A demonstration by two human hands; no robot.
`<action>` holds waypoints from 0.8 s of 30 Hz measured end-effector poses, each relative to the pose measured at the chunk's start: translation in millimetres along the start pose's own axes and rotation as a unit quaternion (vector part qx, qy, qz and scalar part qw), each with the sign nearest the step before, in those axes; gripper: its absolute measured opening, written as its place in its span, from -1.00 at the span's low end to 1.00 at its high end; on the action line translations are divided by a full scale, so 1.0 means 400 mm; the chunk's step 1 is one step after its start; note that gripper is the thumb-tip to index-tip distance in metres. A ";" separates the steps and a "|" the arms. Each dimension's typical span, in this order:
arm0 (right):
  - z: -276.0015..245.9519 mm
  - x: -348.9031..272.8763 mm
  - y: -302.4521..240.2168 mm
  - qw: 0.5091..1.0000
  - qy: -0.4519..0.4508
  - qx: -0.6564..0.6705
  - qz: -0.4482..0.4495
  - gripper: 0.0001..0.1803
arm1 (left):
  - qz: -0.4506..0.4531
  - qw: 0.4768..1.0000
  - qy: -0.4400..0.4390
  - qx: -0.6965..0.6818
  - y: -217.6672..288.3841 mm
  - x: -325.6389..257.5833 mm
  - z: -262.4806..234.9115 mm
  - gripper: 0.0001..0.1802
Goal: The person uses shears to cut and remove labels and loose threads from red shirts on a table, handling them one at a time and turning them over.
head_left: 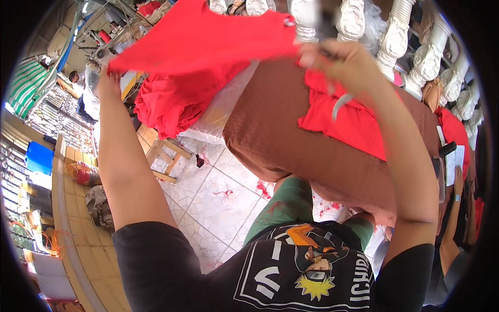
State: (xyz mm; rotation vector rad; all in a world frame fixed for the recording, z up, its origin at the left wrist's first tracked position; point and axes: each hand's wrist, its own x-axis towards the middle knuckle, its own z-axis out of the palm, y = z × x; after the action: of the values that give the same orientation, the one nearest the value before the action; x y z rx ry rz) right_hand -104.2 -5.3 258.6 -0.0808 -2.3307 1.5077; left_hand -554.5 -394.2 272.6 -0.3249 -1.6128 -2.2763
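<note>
A piece of red cloth, perhaps a garment, is stretched in the air between my two raised hands. My left hand pinches its left corner. At the other end my right hand is closed on the right edge, its fingers blurred by motion. A pale curved thing shows below that hand; I cannot make out what it is. Under my right forearm, more red cloth lies on a table with a brown cover. A heaped pile of red cloth sits beyond, at the left.
White carved balusters line the far right. A small wooden stool stands on the tiled floor among red scraps. At the right edge another person's hand rests by a paper. A blue container is far left.
</note>
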 end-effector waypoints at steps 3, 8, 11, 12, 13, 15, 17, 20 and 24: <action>0.015 -0.060 0.007 0.990 -0.084 -0.116 0.016 -0.70 | -0.142 0.964 0.166 0.148 -0.103 -0.020 -0.142 -0.48; -0.155 -0.152 -0.092 0.950 -0.040 -0.264 0.164 -0.77 | -0.077 0.974 0.206 0.062 -0.176 -0.014 -0.183 -0.37; -0.316 -0.252 -0.081 0.862 -0.011 -0.507 -0.008 -0.78 | -0.109 0.973 0.198 0.046 -0.129 -0.184 0.164 -0.44; -0.349 -0.275 -0.093 0.832 -0.010 -0.553 -0.047 -0.78 | -0.105 0.971 0.207 0.048 -0.087 -0.235 0.222 -0.46; -0.373 -0.295 -0.107 0.817 -0.025 -0.575 0.027 -0.77 | -0.076 0.983 0.164 0.032 -0.085 -0.242 0.255 -0.48; -0.419 -0.343 -0.118 0.769 -0.053 -0.607 0.191 -0.75 | -0.010 0.999 0.046 0.026 -0.140 -0.278 0.379 -0.52; -0.523 -0.440 -0.059 0.797 0.013 -0.569 0.203 -0.76 | 0.045 0.994 -0.084 0.053 -0.252 -0.463 0.575 -0.62; -0.567 -0.561 0.104 0.913 0.189 -0.282 0.226 -0.79 | 0.063 0.960 -0.269 0.042 -0.364 -0.790 0.676 -0.76; -0.531 -0.686 0.363 0.920 0.074 -0.291 0.252 -0.75 | 0.208 0.849 -0.468 0.128 -0.431 -1.238 0.705 -0.82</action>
State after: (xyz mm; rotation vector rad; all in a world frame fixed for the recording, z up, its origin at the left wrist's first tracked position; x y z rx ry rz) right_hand 200.7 175.8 132.6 -0.9750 -2.6664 0.8778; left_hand -168.9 -8.5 33.6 -1.7218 -1.9326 -1.5713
